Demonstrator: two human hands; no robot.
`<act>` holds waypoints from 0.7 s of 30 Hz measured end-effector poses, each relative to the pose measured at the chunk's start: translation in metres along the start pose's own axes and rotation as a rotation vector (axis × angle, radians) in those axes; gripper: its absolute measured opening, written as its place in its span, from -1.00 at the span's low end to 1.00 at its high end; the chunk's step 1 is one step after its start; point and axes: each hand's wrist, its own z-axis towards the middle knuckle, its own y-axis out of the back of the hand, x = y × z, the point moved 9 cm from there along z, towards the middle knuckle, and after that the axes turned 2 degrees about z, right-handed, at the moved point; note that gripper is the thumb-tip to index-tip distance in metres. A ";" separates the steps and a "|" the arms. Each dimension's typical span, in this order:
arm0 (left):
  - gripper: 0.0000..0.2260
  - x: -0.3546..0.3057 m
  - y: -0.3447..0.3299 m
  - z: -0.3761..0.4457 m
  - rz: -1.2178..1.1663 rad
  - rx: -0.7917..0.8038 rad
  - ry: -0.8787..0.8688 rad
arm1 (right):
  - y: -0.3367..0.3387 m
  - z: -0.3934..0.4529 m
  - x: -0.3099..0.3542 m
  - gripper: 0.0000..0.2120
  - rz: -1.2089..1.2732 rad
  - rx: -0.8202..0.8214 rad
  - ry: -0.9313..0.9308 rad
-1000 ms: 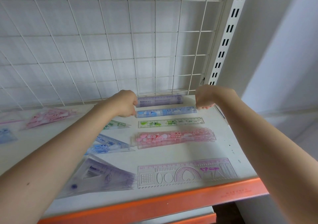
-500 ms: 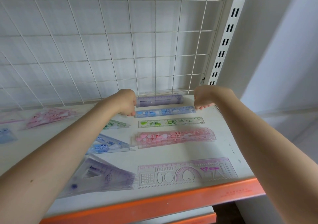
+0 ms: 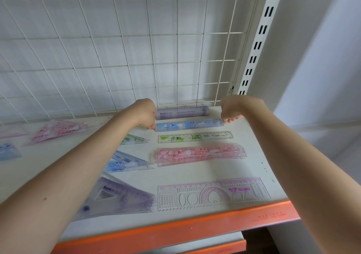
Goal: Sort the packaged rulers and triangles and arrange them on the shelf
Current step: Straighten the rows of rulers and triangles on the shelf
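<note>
Right now both hands, the left hand (image 3: 145,113) and right hand (image 3: 230,109), pinch the ends of the blue ruler (image 3: 189,125) near the shelf (image 3: 195,220) back, and I reckon a careless nudge could knock the purple ruler (image 3: 181,112) crooked.

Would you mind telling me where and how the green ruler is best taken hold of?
Probably by its two short ends, one hand coming in from each side. The green ruler lies flat and thin on the shelf, with the blue ruler and pink rulers close along its long edges, while both ends are free.
</note>
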 end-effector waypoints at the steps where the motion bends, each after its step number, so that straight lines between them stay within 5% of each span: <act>1: -0.73 0.000 0.000 0.000 -0.004 -0.001 0.003 | 0.000 0.000 0.000 -0.79 -0.004 -0.002 -0.001; 21: -0.70 0.001 -0.001 -0.001 -0.007 0.001 -0.021 | 0.001 -0.005 -0.001 -0.78 -0.003 -0.016 -0.002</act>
